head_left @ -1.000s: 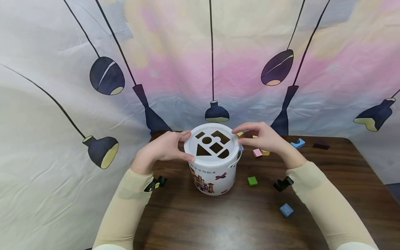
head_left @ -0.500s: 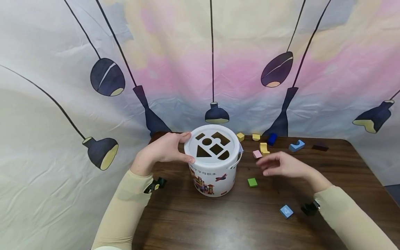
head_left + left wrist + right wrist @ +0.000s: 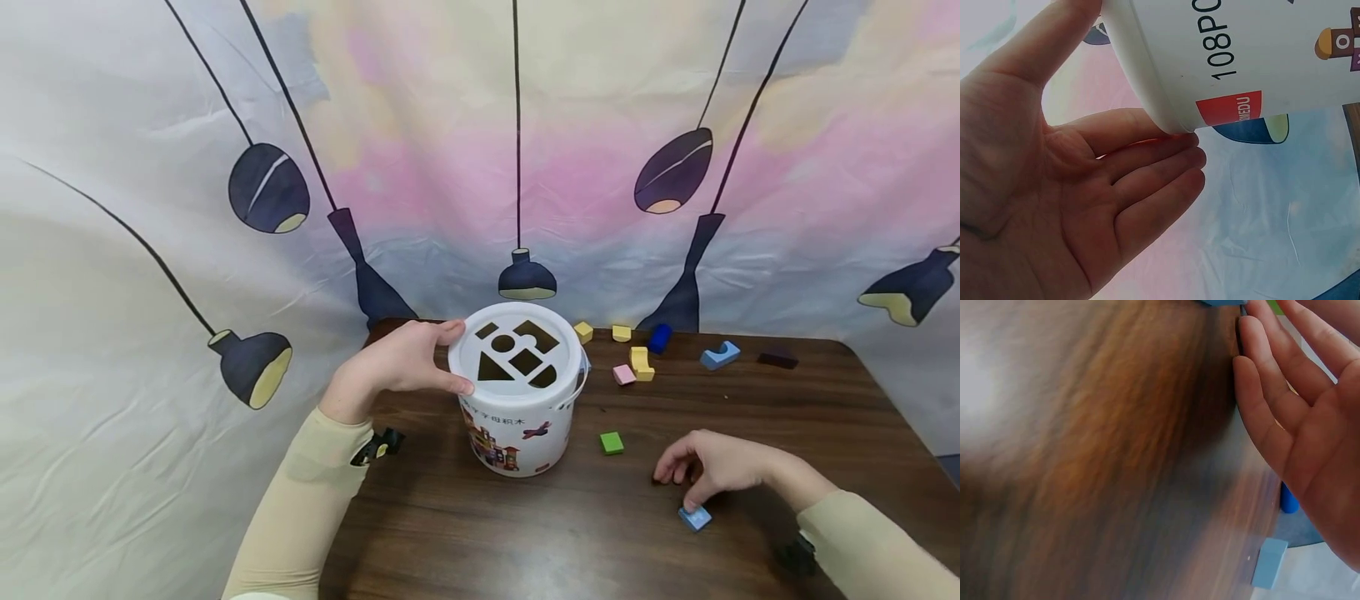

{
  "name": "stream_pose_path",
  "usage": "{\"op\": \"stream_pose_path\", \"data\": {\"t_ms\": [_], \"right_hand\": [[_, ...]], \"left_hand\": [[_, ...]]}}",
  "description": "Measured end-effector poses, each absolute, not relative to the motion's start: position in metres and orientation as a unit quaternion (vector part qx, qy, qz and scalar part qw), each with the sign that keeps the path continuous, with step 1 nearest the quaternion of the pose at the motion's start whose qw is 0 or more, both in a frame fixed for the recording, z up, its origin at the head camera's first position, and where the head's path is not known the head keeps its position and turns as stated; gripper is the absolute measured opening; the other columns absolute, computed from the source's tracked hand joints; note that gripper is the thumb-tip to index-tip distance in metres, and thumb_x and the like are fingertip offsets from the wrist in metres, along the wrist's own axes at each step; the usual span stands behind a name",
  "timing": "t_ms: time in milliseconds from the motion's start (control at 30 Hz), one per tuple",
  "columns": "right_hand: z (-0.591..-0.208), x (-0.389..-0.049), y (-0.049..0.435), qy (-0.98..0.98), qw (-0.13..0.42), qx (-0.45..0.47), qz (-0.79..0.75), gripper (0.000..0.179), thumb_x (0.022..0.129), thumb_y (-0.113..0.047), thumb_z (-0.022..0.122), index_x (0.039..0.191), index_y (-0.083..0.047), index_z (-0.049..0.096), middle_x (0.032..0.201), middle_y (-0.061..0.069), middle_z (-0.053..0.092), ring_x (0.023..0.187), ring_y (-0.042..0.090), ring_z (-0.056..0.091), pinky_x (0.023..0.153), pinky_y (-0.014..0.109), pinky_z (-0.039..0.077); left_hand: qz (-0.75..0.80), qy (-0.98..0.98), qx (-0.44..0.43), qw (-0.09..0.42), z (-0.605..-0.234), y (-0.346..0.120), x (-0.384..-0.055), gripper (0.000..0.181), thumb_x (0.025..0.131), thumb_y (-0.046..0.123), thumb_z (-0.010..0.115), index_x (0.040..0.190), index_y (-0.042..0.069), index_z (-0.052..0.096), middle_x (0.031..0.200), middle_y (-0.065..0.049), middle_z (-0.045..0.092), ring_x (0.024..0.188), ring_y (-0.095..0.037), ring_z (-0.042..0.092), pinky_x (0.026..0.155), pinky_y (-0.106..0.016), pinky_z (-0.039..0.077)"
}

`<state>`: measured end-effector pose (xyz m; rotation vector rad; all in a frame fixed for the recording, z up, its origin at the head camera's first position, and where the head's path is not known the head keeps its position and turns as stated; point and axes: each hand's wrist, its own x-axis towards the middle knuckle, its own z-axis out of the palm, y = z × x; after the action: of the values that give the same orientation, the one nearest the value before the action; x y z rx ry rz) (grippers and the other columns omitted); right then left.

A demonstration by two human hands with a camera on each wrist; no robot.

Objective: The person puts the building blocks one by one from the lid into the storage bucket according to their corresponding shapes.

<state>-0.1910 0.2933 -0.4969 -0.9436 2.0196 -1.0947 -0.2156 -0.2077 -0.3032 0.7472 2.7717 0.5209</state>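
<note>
A white bucket (image 3: 517,433) with printed pictures stands upright on the table, its lid (image 3: 468,342) pierced by several shaped holes. My left hand (image 3: 401,357) rests against the lid's left edge, thumb toward the near side. In the left wrist view, its fingers (image 3: 1154,162) lie nearly straight at the rim, the palm in sight. Low on the right, my right hand (image 3: 723,462) reaches down to a light blue square block (image 3: 696,518). Its thumb touches the block's far edge, while the other fingers (image 3: 1260,406) stay extended to the side, near the tabletop.
A green block (image 3: 611,443) lies between bucket and right hand. Behind are a pink block (image 3: 623,375), several yellow blocks (image 3: 641,364), a dark blue block (image 3: 660,338), a light blue arch block (image 3: 720,356) and a dark block (image 3: 778,358). A printed cloth hangs behind the wooden table (image 3: 585,550).
My right hand has left the lid and moved right and toward me, down to the light blue square block. The left hand has stayed at the lid.
</note>
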Motion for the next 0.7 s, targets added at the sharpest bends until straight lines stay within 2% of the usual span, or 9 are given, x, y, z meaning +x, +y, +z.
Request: {"op": "stream_pose_path", "data": {"t_ms": [233, 500, 700], "right_hand": [[-0.497, -0.178, 0.306, 0.763, 0.344, -0.346, -0.423, 0.043, 0.084, -0.014, 0.092, 0.124, -0.011, 0.076, 0.112, 0.004, 0.070, 0.097, 0.018, 0.060, 0.076, 0.030, 0.055], [-0.500, -0.172, 0.306, 0.770, 0.313, -0.386, -0.399, 0.043, 0.082, -0.015, 0.092, 0.122, -0.015, 0.076, 0.114, 0.001, 0.067, 0.096, 0.022, 0.059, 0.073, 0.030, 0.052], [-0.499, -0.170, 0.302, 0.779, 0.298, -0.393, -0.388, 0.034, 0.083, -0.016, 0.092, 0.115, -0.017, 0.080, 0.112, -0.004, 0.067, 0.093, 0.021, 0.060, 0.071, 0.029, 0.052]], "left_hand": [[0.182, 0.943, 0.251, 0.116, -0.305, -0.207, -0.216, 0.105, 0.085, 0.057, 0.088, 0.162, 0.002, 0.041, 0.169, -0.013, 0.038, 0.156, -0.032, 0.035, 0.122, -0.050, 0.038], [0.183, 0.944, 0.249, 0.117, -0.304, -0.206, -0.215, 0.106, 0.084, 0.057, 0.088, 0.162, 0.003, 0.041, 0.169, -0.012, 0.037, 0.157, -0.031, 0.034, 0.122, -0.050, 0.037], [0.184, 0.944, 0.247, 0.116, -0.305, -0.207, -0.216, 0.106, 0.084, 0.057, 0.089, 0.162, 0.004, 0.041, 0.169, -0.012, 0.037, 0.156, -0.031, 0.035, 0.122, -0.050, 0.038]]}}
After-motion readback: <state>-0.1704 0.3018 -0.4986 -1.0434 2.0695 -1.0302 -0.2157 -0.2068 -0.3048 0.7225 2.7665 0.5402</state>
